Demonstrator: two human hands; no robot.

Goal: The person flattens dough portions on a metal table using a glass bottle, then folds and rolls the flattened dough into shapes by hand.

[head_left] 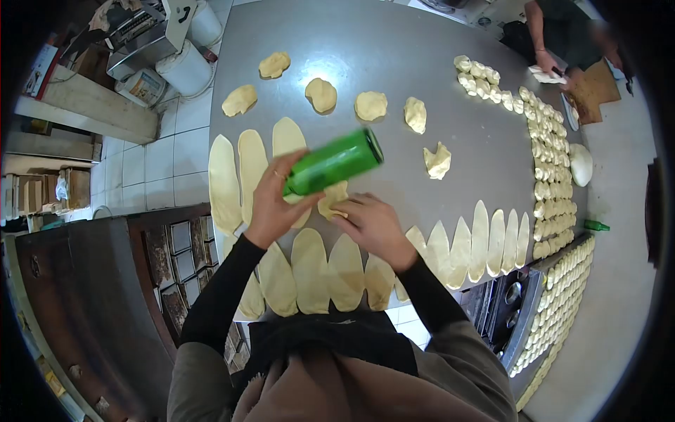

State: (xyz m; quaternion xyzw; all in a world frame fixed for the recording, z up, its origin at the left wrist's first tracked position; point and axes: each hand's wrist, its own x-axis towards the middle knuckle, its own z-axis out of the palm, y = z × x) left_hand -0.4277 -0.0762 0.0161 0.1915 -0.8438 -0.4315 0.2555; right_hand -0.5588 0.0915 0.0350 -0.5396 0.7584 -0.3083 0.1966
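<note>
Left hand [275, 200] grips green bottle [339, 162]; right hand [375, 224] touches dough piece [332, 197] between hands, pinch unclear. I'd hold bottle clear until dough lies flat.

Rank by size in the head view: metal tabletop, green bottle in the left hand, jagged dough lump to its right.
1. Metal tabletop
2. Green bottle, likely enlarged by being nearer the camera
3. Jagged dough lump

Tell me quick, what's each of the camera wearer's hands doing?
Left hand: closed, holding a green bottle.
Right hand: on a small dough piece; can't tell if it's gripping.
</note>
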